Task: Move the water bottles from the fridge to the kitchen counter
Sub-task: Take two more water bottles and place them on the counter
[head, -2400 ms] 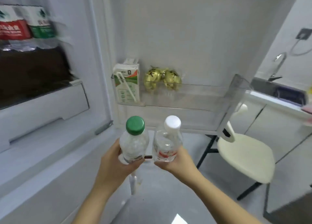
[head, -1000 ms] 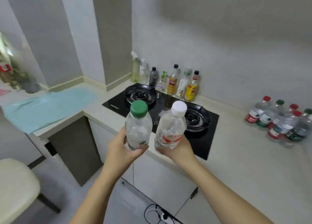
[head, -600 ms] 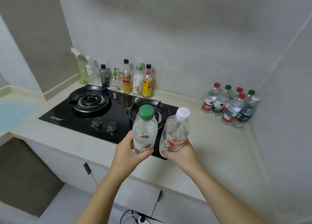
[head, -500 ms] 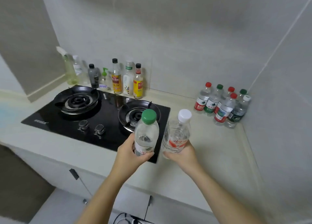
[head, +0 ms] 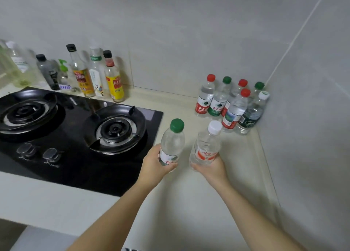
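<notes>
My left hand (head: pixel 153 165) grips a clear water bottle with a green cap (head: pixel 172 141) round its lower part. My right hand (head: pixel 210 167) holds a second clear bottle with a white cap and a red label (head: pixel 206 144) from below. Both bottles stand upright in the air above the cream kitchen counter (head: pixel 198 194), just right of the stove. A cluster of several water bottles (head: pixel 230 105) with red, green and white caps stands in the counter's far right corner.
A black two-burner gas stove (head: pixel 75 137) fills the counter to the left. Sauce and oil bottles (head: pixel 94 76) line the back wall behind it. Grey walls close the corner at the back and right.
I turned from the fridge to the counter with both bottles. In the last half second the hands moved right, past the stove's edge and closer to the bottle cluster.
</notes>
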`<state>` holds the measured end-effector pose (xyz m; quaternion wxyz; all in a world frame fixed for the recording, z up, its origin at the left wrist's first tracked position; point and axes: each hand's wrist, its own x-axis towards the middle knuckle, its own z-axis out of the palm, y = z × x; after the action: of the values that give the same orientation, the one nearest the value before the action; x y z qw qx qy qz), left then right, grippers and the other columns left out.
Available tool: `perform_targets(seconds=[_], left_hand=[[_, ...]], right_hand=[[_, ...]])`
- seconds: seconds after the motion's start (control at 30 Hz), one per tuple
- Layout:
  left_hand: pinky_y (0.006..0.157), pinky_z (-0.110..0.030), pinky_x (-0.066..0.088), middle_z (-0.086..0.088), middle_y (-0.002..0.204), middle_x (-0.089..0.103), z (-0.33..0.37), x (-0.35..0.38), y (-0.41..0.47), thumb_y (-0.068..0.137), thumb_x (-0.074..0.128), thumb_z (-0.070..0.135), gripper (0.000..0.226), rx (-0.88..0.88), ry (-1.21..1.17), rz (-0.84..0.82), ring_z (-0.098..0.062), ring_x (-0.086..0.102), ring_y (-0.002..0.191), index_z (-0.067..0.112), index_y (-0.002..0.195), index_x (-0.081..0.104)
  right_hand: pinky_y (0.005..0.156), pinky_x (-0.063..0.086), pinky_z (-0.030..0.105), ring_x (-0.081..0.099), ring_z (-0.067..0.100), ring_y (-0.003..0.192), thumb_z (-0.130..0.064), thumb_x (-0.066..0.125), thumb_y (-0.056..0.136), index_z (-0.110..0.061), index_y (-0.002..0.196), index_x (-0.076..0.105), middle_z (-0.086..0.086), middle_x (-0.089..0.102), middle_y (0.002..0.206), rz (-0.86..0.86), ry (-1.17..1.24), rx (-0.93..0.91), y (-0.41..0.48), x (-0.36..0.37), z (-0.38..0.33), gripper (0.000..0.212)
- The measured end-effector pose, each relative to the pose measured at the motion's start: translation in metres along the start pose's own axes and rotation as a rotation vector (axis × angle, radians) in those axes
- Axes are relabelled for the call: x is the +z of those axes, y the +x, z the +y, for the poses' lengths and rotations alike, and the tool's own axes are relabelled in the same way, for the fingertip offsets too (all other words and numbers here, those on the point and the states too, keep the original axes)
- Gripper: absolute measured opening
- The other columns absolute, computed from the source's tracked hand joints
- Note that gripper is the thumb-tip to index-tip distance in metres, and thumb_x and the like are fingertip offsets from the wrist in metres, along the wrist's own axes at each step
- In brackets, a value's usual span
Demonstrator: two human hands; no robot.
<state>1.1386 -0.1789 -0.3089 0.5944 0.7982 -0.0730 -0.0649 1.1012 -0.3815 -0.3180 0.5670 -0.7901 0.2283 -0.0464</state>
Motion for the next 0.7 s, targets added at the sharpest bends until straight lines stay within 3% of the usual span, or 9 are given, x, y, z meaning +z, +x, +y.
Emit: perform_targets(seconds=[0.1, 0.2, 0.33, 0.47, 0.57, 0.7], left_hand=[[0.076, -0.015, 0.052, 0.010, 0.102, 0.066, -0.010, 0.019, 0.022, 0.069, 0.086, 0.016, 0.049, 0.017, 0.000, -0.021, 0.000, 0.064, 0.090, 0.039, 0.102, 0.058], [0.078, -0.015, 0.051, 0.011, 0.106, 0.065, -0.022, 0.028, 0.037, 0.069, 0.086, 0.016, 0.052, 0.021, 0.007, -0.036, 0.001, 0.063, 0.094, 0.031, 0.111, 0.060], [0.079, -0.013, 0.050, 0.013, 0.112, 0.062, -0.026, 0.023, 0.039, 0.068, 0.086, 0.020, 0.058, 0.029, 0.040, -0.020, 0.001, 0.061, 0.098, 0.029, 0.118, 0.059], [0.083, -0.016, 0.050, 0.016, 0.111, 0.063, -0.026, 0.021, 0.039, 0.066, 0.088, 0.022, 0.061, 0.031, 0.051, 0.023, 0.001, 0.061, 0.100, 0.037, 0.116, 0.055], [0.086, -0.022, 0.050, 0.015, 0.112, 0.060, -0.051, 0.038, 0.074, 0.065, 0.087, 0.021, 0.063, 0.065, 0.140, -0.125, 0.002, 0.059, 0.103, 0.048, 0.110, 0.051], [0.085, -0.024, 0.049, 0.011, 0.109, 0.060, -0.049, 0.037, 0.074, 0.066, 0.086, 0.026, 0.056, 0.070, 0.214, -0.127, -0.003, 0.059, 0.101, 0.030, 0.114, 0.057]], right_hand=[[0.084, 0.060, 0.042, 0.071, 0.006, 0.088, -0.040, 0.082, 0.046, -0.025, 0.109, 0.067, -0.012, 0.075, 0.094, 0.026, 0.000, 0.023, 0.021, -0.001, 0.018, 0.066], [0.083, 0.059, 0.040, 0.071, 0.009, 0.090, -0.040, 0.081, 0.047, -0.025, 0.110, 0.067, -0.010, 0.075, 0.096, 0.027, 0.002, 0.012, 0.033, 0.000, 0.031, 0.066], [0.074, 0.055, 0.024, 0.071, 0.008, 0.092, -0.017, 0.088, 0.061, -0.019, 0.111, 0.068, -0.006, 0.075, 0.100, 0.004, 0.032, -0.031, 0.031, 0.002, 0.029, 0.053], [0.084, 0.057, 0.032, 0.071, 0.014, 0.095, -0.011, 0.085, 0.065, -0.013, 0.111, 0.067, 0.002, 0.074, 0.103, -0.036, 0.016, -0.098, 0.031, -0.004, 0.023, 0.050], [0.087, 0.056, 0.038, 0.067, 0.019, 0.100, -0.026, 0.090, 0.062, -0.018, 0.114, 0.062, 0.005, 0.067, 0.110, 0.198, 0.022, -0.062, 0.049, 0.011, 0.054, 0.060], [0.082, 0.047, 0.025, 0.060, 0.017, 0.096, -0.022, 0.091, 0.063, -0.010, 0.111, 0.058, 0.004, 0.057, 0.105, 0.419, -0.118, -0.098, 0.032, 0.027, 0.051, 0.060]])
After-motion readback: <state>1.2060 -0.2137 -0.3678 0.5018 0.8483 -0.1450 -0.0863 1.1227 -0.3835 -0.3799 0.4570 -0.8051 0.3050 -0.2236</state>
